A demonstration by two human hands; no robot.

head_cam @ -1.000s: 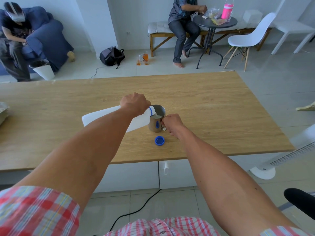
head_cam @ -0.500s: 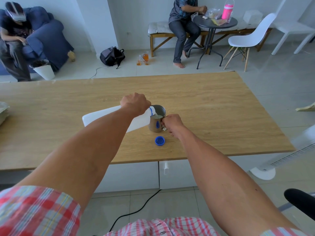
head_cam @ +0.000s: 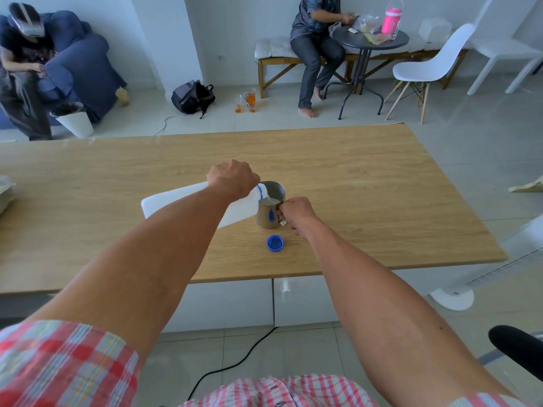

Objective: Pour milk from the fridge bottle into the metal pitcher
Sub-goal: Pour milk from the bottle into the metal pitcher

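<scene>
Milk bottle (head_cam: pixel 188 205), mid-frame, is tipped by left hand (head_cam: pixel 232 179) w/ a clenched grip so its neck overhangs the metal pitcher (head_cam: pixel 270 208); right hand (head_cam: pixel 295 211) grips the handle, prob. steadying it on the surface (head_cam: pixel 367 183). 1 blue cap (head_cam: pixel 275 243) lies just below.

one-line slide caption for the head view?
Left hand tips milk bottle into metal pitcher; right hand grips its handle.

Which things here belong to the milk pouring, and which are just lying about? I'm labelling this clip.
Part of the job: milk bottle, metal pitcher, blue cap, left hand, right hand.

Just lying about: backpack, white bin, pink flask, white chair.
</scene>
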